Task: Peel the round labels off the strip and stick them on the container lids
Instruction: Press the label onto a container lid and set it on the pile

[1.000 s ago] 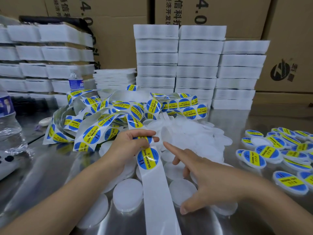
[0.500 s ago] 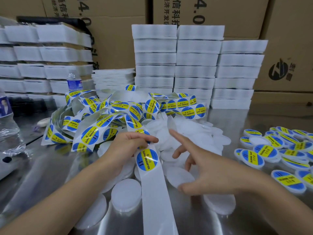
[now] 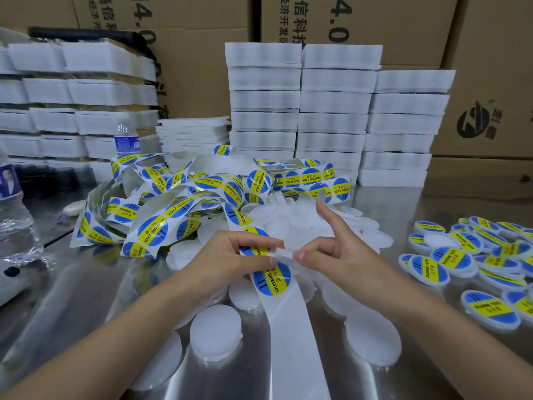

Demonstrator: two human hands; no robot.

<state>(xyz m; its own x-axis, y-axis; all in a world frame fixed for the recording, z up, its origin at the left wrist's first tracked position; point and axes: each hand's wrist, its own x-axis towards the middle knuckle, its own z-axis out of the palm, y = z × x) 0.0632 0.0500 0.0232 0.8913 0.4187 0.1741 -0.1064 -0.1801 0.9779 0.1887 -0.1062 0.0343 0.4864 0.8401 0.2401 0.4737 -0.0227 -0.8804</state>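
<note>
My left hand [image 3: 230, 255] grips the white label strip [image 3: 291, 327], which runs from a tangled heap [image 3: 184, 194] down toward me. A round blue-and-yellow label [image 3: 272, 280] sits on the strip just below my left thumb. My right hand [image 3: 331, 252] pinches a thin translucent lid [image 3: 284, 252] right beside my left fingers, with the index finger pointing up. Plain white lids [image 3: 215, 333] lie scattered under and around both hands. Labelled lids [image 3: 429, 267] are piled at the right.
The work surface is a shiny metal table [image 3: 86, 298]. Stacks of white foam trays [image 3: 331, 111] stand behind the heap and at the left [image 3: 72, 90], in front of cardboard boxes. One water bottle [image 3: 125, 140] stands at the back left, another [image 3: 14, 203] at the left edge.
My right hand has risen from the lids on the table and come in to my left hand, now pinching a lid. My left hand kept its grip on the strip.
</note>
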